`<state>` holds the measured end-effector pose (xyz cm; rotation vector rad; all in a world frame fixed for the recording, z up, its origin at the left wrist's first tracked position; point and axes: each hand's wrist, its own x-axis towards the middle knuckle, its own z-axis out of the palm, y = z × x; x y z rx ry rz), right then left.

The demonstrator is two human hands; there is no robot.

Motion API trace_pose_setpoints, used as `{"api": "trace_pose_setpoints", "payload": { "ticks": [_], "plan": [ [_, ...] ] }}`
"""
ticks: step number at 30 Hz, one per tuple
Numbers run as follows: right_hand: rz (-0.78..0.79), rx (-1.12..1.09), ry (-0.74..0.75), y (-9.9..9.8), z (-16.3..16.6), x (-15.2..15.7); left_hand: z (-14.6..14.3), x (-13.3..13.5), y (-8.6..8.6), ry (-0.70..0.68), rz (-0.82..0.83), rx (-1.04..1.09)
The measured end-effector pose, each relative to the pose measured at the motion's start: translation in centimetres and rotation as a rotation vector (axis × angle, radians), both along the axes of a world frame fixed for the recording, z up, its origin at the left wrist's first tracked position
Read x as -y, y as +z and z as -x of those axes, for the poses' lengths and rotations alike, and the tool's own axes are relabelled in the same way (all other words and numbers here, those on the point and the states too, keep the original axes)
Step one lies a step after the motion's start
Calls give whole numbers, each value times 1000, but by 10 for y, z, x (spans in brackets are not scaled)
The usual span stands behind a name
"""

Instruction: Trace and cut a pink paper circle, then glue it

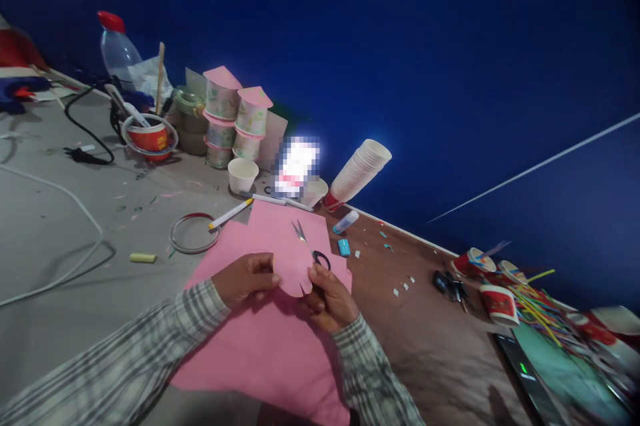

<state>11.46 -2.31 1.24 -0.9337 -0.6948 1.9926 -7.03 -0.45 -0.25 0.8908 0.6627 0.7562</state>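
Between my two hands is a round pink paper piece with a small notch cut in its lower edge. My left hand pinches its left side between thumb and fingers. On the right side, my right hand grips the same piece near its edge. Just beyond my right fingers, scissors with dark handles lie with their blades slightly apart. Large pink paper sheets spread over the table beneath both hands.
A leaning stack of paper cups, a glue stick and a bright blurred screen stand behind. Decorated cup towers are at back left, near a white marker and tape ring. Coloured straws lie right.
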Motion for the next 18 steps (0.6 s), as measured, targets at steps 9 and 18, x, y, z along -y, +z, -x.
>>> {"api": "trace_pose_setpoints", "payload": {
  "ticks": [9, 18],
  "plan": [
    [77, -96, 53, 3, 0, 1, -3, 3, 2, 41, -1, 8],
    [26, -106, -93, 4, -1, 0, -5, 9, 11, 315, -151, -96]
  ]
}}
